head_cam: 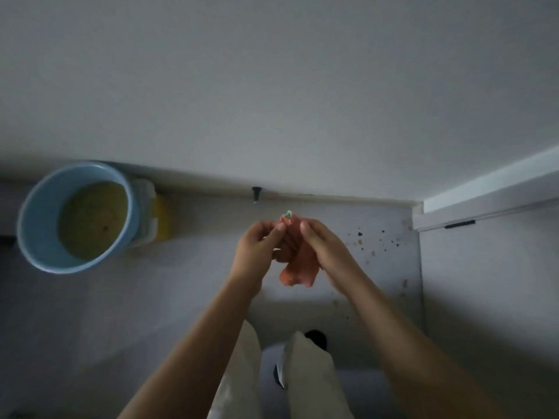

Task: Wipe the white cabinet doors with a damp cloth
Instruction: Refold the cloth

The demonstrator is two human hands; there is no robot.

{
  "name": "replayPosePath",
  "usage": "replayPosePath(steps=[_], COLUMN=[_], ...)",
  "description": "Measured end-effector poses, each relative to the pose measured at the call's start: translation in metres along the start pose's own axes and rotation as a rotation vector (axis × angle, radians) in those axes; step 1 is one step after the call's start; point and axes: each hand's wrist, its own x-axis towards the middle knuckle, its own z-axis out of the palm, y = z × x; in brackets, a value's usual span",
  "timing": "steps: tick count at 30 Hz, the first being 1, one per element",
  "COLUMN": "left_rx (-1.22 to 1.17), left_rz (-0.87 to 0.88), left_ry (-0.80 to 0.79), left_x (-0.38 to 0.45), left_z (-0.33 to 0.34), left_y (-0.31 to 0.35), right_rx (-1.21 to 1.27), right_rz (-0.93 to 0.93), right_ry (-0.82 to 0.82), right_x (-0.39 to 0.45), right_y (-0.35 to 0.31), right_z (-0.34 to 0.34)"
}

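Both hands meet in front of the body and share one pink cloth (298,261). The left hand (257,252) has its fingers curled, thumb and fingertips pinching the cloth's upper edge. The right hand (320,246) also curls round the cloth, gripping it from the other side, so the fabric hangs bunched between the two palms and droops below them. A small green-and-white tag (288,213) sticks up from the top of the cloth, just above the fingertips.

Beyond the hands rises a plain white cabinet door (272,86), which fills the upper part of the view. A second white door (490,282) stands at the right, meeting the first at the corner. Dark specks (375,240) dot the pale floor (90,313) near that corner. On the floor at the left, against the foot of the cabinet, stands a blue bucket (33,225) holding murky yellowish water (90,219). Light trouser legs (305,373) show below.
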Motion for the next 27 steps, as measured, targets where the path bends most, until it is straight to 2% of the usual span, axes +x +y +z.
replayPosePath(steps=[7, 11, 14, 17, 24, 27], left_rx=[-0.302, -0.362, -0.391, -0.415, -0.589, -0.735], left_rz=[0.027, 0.015, 0.007, 0.006, -0.085, -0.101], left_ry=[0.236, 0.290, 0.269, 0.233, 0.448, 0.530], left_x=[0.000, 0.009, 0.018, 0.027, 0.074, 0.099], left_z=[-0.178, -0.281, -0.356, -0.408, -0.499, -0.530], left_y=[0.005, 0.007, 0.005, 0.002, -0.027, -0.036], right_rx=[-0.127, -0.135, -0.155, -0.146, -0.242, -0.276], right_rz=[-0.052, -0.052, -0.031, 0.003, 0.045, 0.071], right_ry=[-0.160, -0.214, -0.251, -0.273, -0.413, -0.491], right_x=[0.050, 0.077, 0.098, 0.120, 0.181, 0.212], right_y=[-0.044, -0.054, -0.058, -0.054, -0.045, -0.041], right_z=[0.179, 0.286, 0.365, 0.414, 0.504, 0.536])
